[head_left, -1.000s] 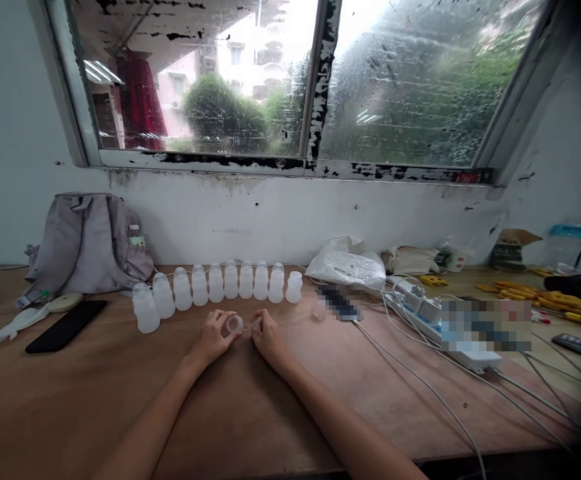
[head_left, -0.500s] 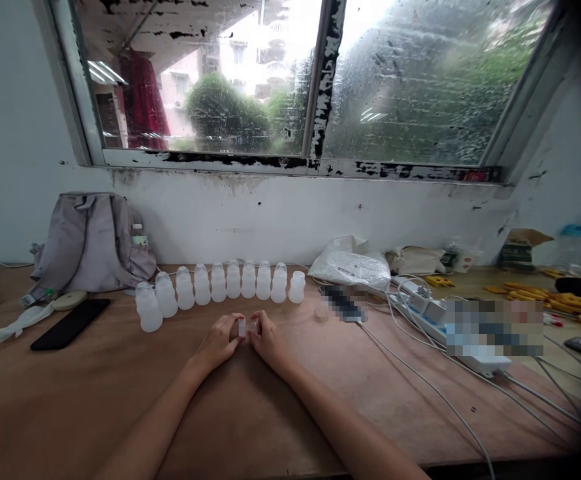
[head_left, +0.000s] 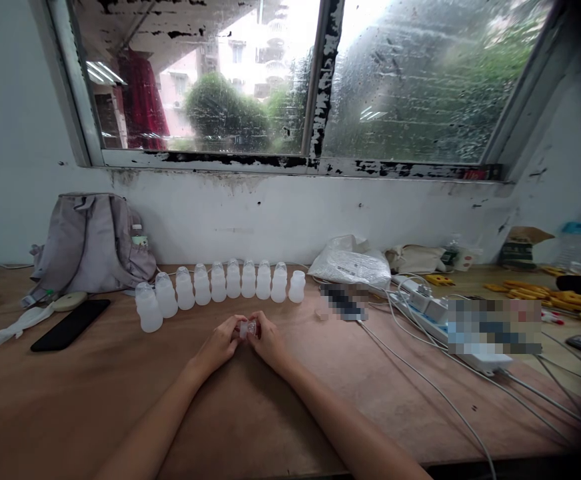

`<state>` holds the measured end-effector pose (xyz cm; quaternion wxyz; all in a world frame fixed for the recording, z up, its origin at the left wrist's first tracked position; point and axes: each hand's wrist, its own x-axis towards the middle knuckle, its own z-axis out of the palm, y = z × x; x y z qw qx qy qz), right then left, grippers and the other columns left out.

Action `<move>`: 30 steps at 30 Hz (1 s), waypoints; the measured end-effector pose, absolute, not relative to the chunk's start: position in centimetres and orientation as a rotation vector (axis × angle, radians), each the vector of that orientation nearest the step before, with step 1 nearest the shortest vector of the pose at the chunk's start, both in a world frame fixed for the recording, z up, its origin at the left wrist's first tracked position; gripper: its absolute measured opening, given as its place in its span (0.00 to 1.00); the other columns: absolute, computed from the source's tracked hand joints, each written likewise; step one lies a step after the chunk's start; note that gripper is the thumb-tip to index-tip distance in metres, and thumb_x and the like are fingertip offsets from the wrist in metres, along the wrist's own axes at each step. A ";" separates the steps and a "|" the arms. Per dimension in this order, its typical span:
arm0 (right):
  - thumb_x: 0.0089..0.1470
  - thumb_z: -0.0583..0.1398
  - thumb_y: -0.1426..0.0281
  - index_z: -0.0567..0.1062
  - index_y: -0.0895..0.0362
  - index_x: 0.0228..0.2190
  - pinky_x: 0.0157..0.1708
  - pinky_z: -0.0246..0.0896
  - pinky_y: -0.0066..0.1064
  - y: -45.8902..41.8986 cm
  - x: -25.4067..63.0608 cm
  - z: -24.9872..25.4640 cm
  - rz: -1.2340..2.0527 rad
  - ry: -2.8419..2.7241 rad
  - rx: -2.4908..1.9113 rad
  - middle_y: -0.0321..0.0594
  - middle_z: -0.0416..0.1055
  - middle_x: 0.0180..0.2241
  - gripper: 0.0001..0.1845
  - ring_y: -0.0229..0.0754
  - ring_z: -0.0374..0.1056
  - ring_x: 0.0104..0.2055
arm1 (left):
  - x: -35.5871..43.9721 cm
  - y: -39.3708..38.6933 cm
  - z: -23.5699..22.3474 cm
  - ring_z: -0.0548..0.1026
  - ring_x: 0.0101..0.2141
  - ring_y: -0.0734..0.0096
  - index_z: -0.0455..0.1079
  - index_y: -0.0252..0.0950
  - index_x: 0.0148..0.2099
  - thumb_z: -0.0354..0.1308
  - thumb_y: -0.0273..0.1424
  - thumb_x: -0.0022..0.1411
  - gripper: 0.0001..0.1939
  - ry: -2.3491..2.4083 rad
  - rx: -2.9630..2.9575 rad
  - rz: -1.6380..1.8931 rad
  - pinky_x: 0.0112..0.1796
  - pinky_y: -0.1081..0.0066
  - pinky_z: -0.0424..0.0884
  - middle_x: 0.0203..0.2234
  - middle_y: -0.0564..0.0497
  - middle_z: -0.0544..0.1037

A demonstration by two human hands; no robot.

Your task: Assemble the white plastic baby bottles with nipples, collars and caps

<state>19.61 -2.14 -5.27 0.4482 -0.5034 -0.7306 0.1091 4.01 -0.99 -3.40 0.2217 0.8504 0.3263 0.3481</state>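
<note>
In the head view, my left hand [head_left: 224, 340] pinches a small whitish translucent piece [head_left: 244, 329] that looks like a bottle ring. My right hand [head_left: 269, 341] holds a small clear dome-shaped piece [head_left: 252, 327], like a bottle teat, between thumb and fingers. Both pieces meet end to end, low over the table; fingers partly cover them. Beyond my hands, several frosted white baby bottles [head_left: 218, 283] stand upright in a curved row. Clear domed tops show on most of them. The rightmost bottle [head_left: 297, 287] is shorter, with an uncovered neck.
Left on the wooden table [head_left: 210, 420] lie a black phone [head_left: 70, 325], a white plastic bag [head_left: 18, 327] and a grey backpack [head_left: 90, 240]. To the right are a bubble-wrap bag [head_left: 353, 263], a white power strip [head_left: 485, 360] with trailing cables, and yellow tools [head_left: 545, 295].
My two hands have come closer together. The clear piece in my right hand now touches the whitish piece in my left; a gap stood between them before. The bottles have not moved.
</note>
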 end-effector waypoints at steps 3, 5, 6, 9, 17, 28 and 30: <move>0.40 0.53 0.78 0.62 0.55 0.34 0.26 0.56 0.25 -2.1 19.6 -5.3 0.282 -1.805 -1.225 0.32 0.63 0.25 0.15 0.35 0.59 0.25 | 4.1 -0.9 -3.6 0.69 0.40 0.68 0.58 0.39 0.47 0.48 0.18 0.49 0.22 0.893 2.346 0.964 0.44 0.66 0.66 0.41 0.49 0.70; 0.40 0.53 0.78 0.62 0.55 0.34 0.26 0.56 0.25 -2.2 19.6 -5.1 0.299 -1.804 -1.202 0.31 0.62 0.24 0.15 0.35 0.59 0.25 | 4.1 -0.7 -3.8 0.70 0.39 0.69 0.58 0.38 0.47 0.48 0.17 0.49 0.22 0.891 2.352 0.980 0.43 0.66 0.66 0.41 0.49 0.70; 0.41 0.52 0.78 0.62 0.55 0.34 0.25 0.56 0.24 -2.2 19.6 -5.0 0.316 -1.804 -1.185 0.31 0.61 0.23 0.15 0.35 0.59 0.24 | 4.1 -0.6 -3.9 0.70 0.38 0.70 0.58 0.38 0.47 0.48 0.17 0.49 0.22 0.890 2.355 0.992 0.42 0.67 0.67 0.40 0.49 0.70; 0.42 0.52 0.79 0.63 0.56 0.35 0.24 0.57 0.24 -2.5 19.6 -4.5 0.397 -1.789 -1.133 0.31 0.61 0.22 0.15 0.34 0.60 0.24 | 4.1 -0.5 -4.1 0.70 0.37 0.71 0.59 0.38 0.46 0.49 0.18 0.49 0.21 0.894 2.356 1.040 0.41 0.68 0.67 0.40 0.49 0.69; 0.39 0.50 0.80 0.63 0.56 0.34 0.24 0.59 0.24 -2.6 19.4 -4.0 0.525 -1.704 -1.102 0.32 0.65 0.25 0.17 0.33 0.62 0.24 | 4.0 -0.6 -3.7 0.67 0.44 0.65 0.60 0.39 0.46 0.52 0.22 0.50 0.19 0.978 2.451 1.067 0.46 0.62 0.62 0.42 0.49 0.69; 0.41 0.56 0.74 0.67 0.57 0.34 0.25 0.62 0.27 -1.6 19.9 -4.9 0.556 -1.546 -1.166 0.36 0.67 0.28 0.12 0.34 0.63 0.25 | 3.9 -1.5 -2.9 0.65 0.46 0.64 0.57 0.39 0.48 0.52 0.26 0.54 0.17 0.880 2.403 1.029 0.47 0.61 0.62 0.44 0.47 0.67; 0.43 0.56 0.72 0.67 0.57 0.35 0.23 0.62 0.26 -1.5 19.9 -5.2 0.679 -1.534 -1.140 0.37 0.69 0.28 0.13 0.35 0.65 0.26 | 4.0 -1.6 -2.9 0.65 0.46 0.65 0.57 0.39 0.48 0.52 0.26 0.55 0.17 0.848 2.391 1.015 0.47 0.62 0.62 0.44 0.47 0.67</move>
